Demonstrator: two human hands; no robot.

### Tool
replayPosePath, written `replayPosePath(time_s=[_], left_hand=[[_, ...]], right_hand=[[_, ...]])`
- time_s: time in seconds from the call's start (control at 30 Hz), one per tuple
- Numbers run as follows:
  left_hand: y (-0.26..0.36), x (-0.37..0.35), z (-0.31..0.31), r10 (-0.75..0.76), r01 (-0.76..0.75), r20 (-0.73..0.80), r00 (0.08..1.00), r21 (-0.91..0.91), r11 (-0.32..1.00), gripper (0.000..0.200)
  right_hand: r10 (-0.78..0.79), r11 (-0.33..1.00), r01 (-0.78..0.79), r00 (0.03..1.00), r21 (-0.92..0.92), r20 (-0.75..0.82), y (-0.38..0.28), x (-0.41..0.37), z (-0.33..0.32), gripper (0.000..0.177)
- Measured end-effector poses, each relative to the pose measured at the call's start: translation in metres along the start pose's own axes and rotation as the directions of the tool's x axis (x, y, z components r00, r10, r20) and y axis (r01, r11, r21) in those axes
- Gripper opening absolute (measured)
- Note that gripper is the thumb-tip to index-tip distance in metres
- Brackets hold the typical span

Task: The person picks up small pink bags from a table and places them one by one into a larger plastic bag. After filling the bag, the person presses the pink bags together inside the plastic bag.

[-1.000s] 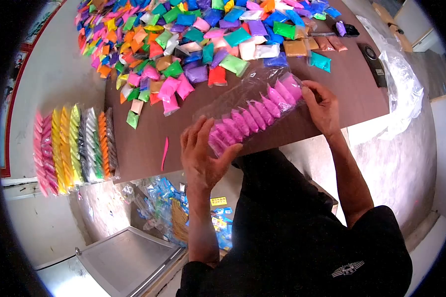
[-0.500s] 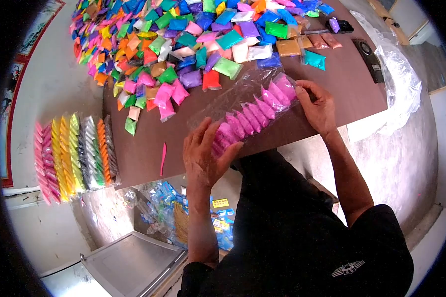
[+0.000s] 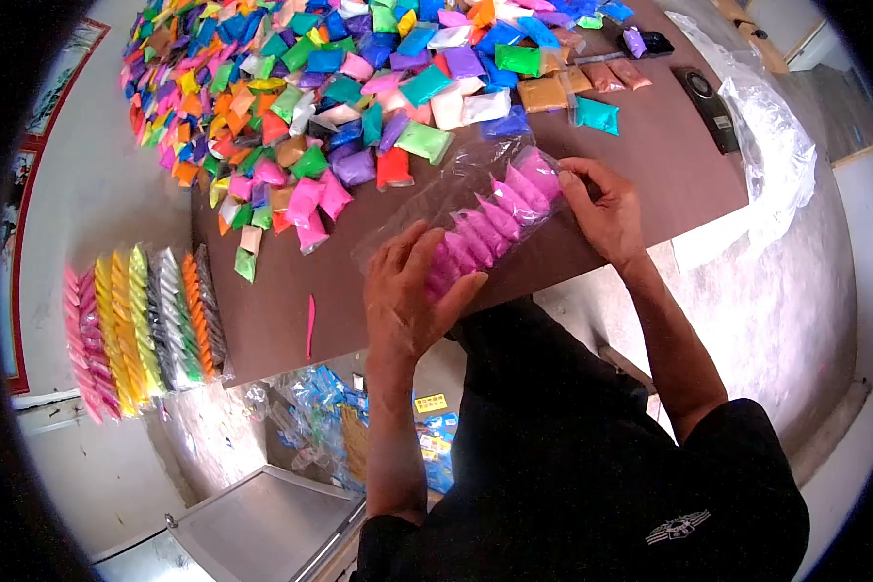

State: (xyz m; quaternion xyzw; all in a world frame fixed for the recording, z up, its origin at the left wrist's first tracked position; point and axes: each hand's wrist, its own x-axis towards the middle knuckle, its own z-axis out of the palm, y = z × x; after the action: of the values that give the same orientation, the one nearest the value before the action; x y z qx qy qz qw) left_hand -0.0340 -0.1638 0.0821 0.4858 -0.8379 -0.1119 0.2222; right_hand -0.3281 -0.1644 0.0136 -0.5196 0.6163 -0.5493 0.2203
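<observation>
A clear plastic bag [image 3: 493, 225] holds a row of small pink packets, standing on edge one behind another. It lies at a slant on the brown table near its front edge. At its lower left end my left hand [image 3: 404, 291] grips it, thumb on the near side and fingers on the far side. My right hand [image 3: 606, 209] pinches the upper right end of the bag between thumb and fingers. Loose clear film spreads along the bag's far side. A thin pink tool [image 3: 310, 327] rests on the table to the left of my left hand.
A big heap of small coloured packets [image 3: 339, 107] covers the far side of the table [image 3: 272, 320]. Filled bags in several colours [image 3: 141, 325] stand at the left edge. A black device [image 3: 705, 107] and clear plastic sheeting [image 3: 771, 145] lie at the right.
The view has shifted slightly, so the table and heap appear a little further left. Both hands keep their hold on the bag, and the pink packets look pressed slightly closer together.
</observation>
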Motion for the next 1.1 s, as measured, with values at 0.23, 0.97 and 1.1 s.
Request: replayPosePath(time_s=[0.23, 0.97, 1.1], left_hand=[[0.018, 0.018, -0.001, 0.054, -0.053, -0.044, 0.998, 0.008, 0.999, 0.07], [0.042, 0.066, 0.016, 0.144, -0.141, 0.072, 0.987, -0.049, 0.989, 0.075], [0.039, 0.063, 0.016, 0.105, -0.106, 0.099, 0.989, 0.0, 0.994, 0.074]], right_hand=[[-0.046, 0.999, 0.046, 0.999, -0.01, -0.02, 0.0, 0.001, 0.001, 0.018], [0.004, 0.998, -0.004, 1.0, 0.063, -0.005, -0.004, 0.002, -0.001, 0.018], [-0.043, 0.999, 0.044, 0.999, 0.011, -0.014, -0.004, 0.002, -0.001, 0.019]])
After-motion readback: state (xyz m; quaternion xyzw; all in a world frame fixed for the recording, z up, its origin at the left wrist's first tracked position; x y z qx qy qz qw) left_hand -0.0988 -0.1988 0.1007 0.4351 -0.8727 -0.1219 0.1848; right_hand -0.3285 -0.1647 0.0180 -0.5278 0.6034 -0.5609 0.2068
